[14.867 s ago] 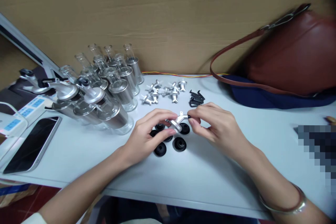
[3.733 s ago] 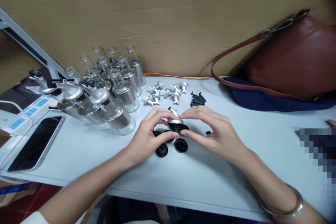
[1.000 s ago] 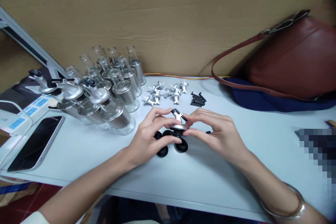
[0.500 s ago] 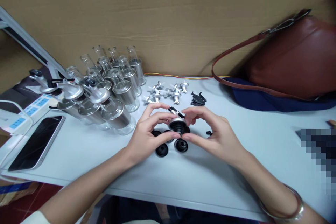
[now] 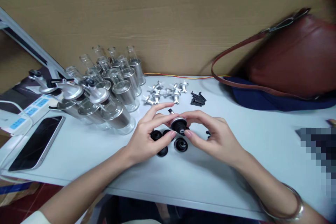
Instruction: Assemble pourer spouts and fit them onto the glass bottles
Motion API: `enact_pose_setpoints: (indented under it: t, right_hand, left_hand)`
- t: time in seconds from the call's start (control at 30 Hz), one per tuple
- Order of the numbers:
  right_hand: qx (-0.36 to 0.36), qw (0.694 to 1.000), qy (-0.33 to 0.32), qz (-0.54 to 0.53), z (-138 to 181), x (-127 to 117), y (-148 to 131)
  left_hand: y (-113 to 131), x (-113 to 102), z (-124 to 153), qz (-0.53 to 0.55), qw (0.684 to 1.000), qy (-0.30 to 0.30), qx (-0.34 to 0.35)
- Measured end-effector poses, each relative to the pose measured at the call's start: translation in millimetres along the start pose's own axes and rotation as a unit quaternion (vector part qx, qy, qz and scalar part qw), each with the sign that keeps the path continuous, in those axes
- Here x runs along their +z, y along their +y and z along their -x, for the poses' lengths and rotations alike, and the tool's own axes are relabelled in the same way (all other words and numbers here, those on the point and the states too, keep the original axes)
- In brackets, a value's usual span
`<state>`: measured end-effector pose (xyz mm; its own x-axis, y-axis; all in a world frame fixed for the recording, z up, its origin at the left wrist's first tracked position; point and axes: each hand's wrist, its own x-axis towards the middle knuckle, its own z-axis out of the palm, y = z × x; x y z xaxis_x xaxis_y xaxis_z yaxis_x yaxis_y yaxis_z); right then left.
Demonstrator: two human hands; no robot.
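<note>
A pourer spout (image 5: 179, 124) with a silver cap and ribbed black stopper is tilted between my hands, its black-tipped end pointing up and away. My right hand (image 5: 215, 136) pinches it between thumb and fingers from the right. Around its left side curls my left hand (image 5: 151, 134), thumb near the stopper and index finger stretched out above. Below on the table lie several round black stoppers (image 5: 181, 145), partly hidden by my fingers. Beyond my hands are silver spout pieces (image 5: 175, 98) and a small pile of black levers (image 5: 198, 98).
Several glass bottles with metal sleeves (image 5: 123, 91) stand at the left; the front ones carry fitted spouts (image 5: 98, 94). A phone (image 5: 36, 143) and a power strip (image 5: 28, 113) lie farther left. At the right, a brown bag (image 5: 291, 59) rests on dark blue cloth (image 5: 252, 99).
The pourer spout has turned in my hands, its stopper end now facing more toward me and its lever less visible. My left index finger has lifted away and straightened.
</note>
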<state>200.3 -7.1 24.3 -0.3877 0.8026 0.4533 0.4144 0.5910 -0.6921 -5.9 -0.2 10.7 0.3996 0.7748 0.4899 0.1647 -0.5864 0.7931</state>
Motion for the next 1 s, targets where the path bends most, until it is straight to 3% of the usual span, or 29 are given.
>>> enact_pose_setpoints:
  t: [0.33,1.0]
  right_hand:
    - [0.021,0.998,-0.018,-0.057,-1.3,1.7,-3.2]
    - [0.009,0.999,-0.040,-0.024,-1.8,2.9,-5.4]
  left_hand:
    - [1.9,1.1,0.0,-0.010,1.000,-0.019,0.014]
    - [7.2,5.0,-1.8,-0.052,0.998,-0.013,0.026]
